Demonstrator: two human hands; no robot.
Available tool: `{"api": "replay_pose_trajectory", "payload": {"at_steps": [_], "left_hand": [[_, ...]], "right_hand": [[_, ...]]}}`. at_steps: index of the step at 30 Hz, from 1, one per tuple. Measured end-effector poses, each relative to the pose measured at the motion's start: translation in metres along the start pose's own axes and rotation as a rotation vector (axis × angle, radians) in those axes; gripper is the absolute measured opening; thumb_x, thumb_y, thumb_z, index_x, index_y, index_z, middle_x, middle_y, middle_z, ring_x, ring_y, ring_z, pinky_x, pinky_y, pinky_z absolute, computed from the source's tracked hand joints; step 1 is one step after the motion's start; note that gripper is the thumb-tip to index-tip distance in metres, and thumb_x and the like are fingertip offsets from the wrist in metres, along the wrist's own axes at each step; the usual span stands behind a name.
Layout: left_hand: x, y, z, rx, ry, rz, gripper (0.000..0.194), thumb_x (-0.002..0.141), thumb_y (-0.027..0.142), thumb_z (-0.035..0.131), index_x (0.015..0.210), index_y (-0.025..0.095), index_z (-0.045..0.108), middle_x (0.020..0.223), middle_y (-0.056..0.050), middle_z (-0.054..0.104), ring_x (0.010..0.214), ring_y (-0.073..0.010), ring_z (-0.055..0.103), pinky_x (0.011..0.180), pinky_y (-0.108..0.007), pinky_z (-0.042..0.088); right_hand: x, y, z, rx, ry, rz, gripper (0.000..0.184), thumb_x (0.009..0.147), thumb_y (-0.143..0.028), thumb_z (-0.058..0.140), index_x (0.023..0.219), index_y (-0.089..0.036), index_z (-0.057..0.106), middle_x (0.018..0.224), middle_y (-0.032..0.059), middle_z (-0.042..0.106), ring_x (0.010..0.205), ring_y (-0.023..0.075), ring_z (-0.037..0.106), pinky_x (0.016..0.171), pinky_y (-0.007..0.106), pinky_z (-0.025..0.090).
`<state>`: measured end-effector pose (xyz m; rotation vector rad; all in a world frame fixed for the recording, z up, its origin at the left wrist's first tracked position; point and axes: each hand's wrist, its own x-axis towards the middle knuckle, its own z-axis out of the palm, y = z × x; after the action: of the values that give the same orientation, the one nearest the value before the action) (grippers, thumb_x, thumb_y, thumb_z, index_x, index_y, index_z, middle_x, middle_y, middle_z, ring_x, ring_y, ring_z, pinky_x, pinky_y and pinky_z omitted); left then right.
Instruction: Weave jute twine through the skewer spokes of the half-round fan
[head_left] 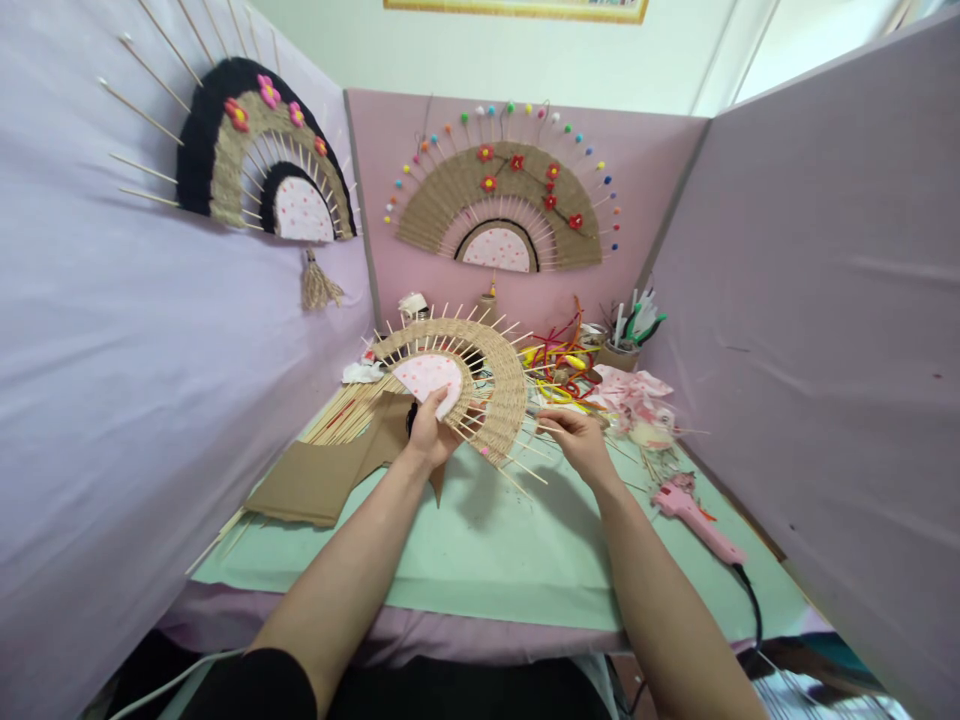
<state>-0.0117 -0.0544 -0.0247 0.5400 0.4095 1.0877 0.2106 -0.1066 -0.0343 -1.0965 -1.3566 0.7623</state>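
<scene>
My left hand [435, 435] grips a woven twine fan [504, 385] by its lower middle, the thumb on the half-round centre piece [435, 378] covered in white cloth with pink dots. Thin wooden sticks radiate from the fan past its outer woven band. A small pink spot shows near the band's lower end. At the fan's right edge, my right hand [571, 436] is closed in a pinch among the stick ends. Whatever lies between those fingertips is too small to make out. The fan is held tilted above the green tabletop [480, 560].
Brown cardboard [307, 485] and a bundle of thin sticks [349, 415] lie left. A pink glue gun [701, 520] with a black cord rests right. Behind are coloured pipe cleaners [559, 355], dotted cloth [634, 390] and a tool holder [621, 355]. Finished fans [577, 190] hang on partitions.
</scene>
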Motion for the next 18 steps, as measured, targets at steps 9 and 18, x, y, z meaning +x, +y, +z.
{"api": "replay_pose_trajectory", "payload": {"at_steps": [9,18], "left_hand": [[-0.0116,-0.0016,0.0062,0.099,-0.147,-0.118,0.029,0.079,0.023,0.045,0.088,0.005,0.065,0.083,-0.017,0.069,0.082,-0.0261,0.065,0.077,-0.039,0.050],[-0.0077,0.0030,0.0033,0.114,-0.088,-0.094,0.030,0.076,0.028,0.045,0.079,0.006,0.066,0.077,-0.017,0.069,0.085,-0.0293,0.065,0.080,-0.042,0.049]], "right_hand": [[-0.0024,0.0049,0.0009,-0.164,0.210,-0.113,0.027,0.076,-0.044,0.058,0.074,-0.018,0.060,0.056,-0.0016,0.048,0.049,0.0102,0.037,0.047,0.024,0.028],[-0.0069,-0.0044,0.0011,-0.272,0.239,-0.232,0.026,0.078,-0.040,0.059,0.064,-0.019,0.055,0.056,-0.0015,0.047,0.051,0.0113,0.037,0.050,0.025,0.029]]}}
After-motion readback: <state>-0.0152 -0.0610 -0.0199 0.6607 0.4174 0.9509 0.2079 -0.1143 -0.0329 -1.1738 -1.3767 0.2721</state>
